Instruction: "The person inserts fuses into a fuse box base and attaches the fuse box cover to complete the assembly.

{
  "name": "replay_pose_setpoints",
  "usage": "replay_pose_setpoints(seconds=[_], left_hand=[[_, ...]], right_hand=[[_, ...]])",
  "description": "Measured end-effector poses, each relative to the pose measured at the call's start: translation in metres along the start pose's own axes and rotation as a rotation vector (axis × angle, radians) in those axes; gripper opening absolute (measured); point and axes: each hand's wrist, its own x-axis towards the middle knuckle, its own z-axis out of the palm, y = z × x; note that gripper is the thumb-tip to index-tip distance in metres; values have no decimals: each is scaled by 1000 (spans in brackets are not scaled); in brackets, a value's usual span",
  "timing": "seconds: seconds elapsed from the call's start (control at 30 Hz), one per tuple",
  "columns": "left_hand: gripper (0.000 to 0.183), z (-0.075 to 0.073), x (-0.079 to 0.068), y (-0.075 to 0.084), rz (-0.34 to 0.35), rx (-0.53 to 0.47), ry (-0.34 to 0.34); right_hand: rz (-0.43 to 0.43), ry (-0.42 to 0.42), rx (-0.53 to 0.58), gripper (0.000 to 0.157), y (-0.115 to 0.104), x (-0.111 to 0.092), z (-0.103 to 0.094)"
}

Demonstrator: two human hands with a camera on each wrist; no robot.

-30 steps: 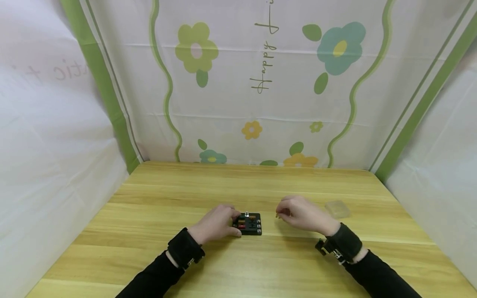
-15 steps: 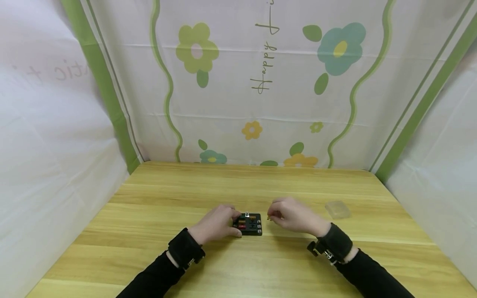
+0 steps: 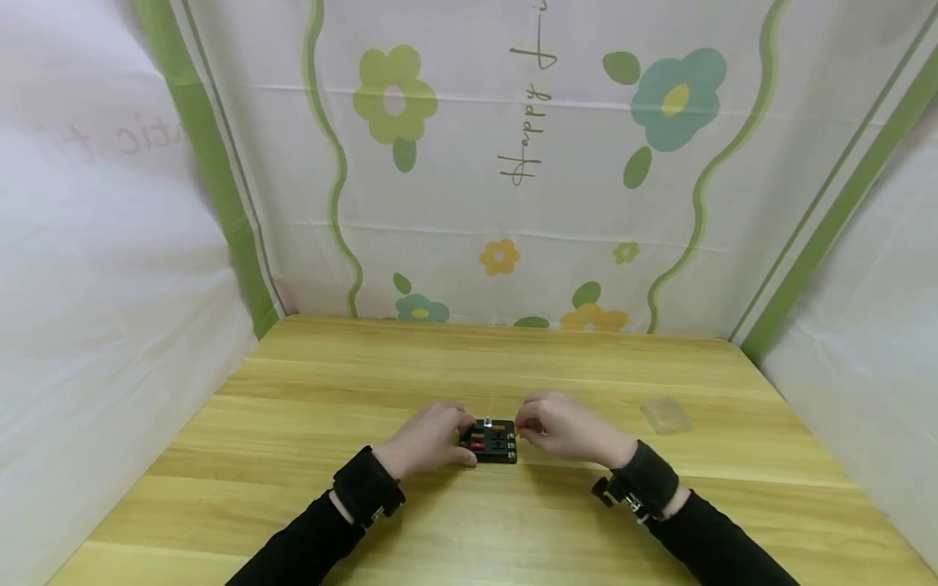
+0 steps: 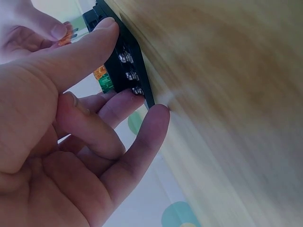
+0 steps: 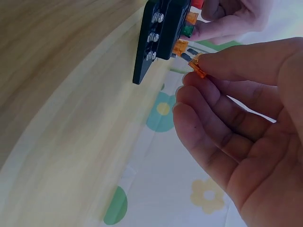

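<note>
A black fuse block [image 3: 501, 456] lies on the wooden table in the head view. My left hand [image 3: 425, 439] grips its left side, the thumb at the near edge and fingers at the far edge. Thumb between finger and tip, my right hand [image 3: 567, 427] pinches an orange blade fuse [image 5: 197, 69], its metal prongs pointing at the block, just right of it. In the right wrist view, a red fuse [image 5: 197, 4], a green fuse [image 5: 188, 30] and orange fuses [image 5: 180, 47] sit in the block. Metal screw terminals [image 4: 131, 74] line its side.
A clear plastic cover [image 3: 666, 415] lies on the table [image 3: 366, 366] to the right, beyond my right wrist. A flower-printed cloth [image 3: 454, 187] hangs behind the table, and white cloth walls stand at both sides.
My right hand has moved left with the orange blade fuse, up to the right edge of the fuse block. My left hand keeps its grip in place.
</note>
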Motion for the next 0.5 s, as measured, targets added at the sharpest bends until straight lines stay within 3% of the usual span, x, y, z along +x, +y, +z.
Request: replay_pose_setpoints(seconds=[0.3,0.5], left_hand=[[51,2,-2,-2,23,1,2],[36,0,1,-3,44,-6,-5]], right_hand=[[1,-18,23,6,-7,7,5],[-17,-6,22,8,-8,12,6]])
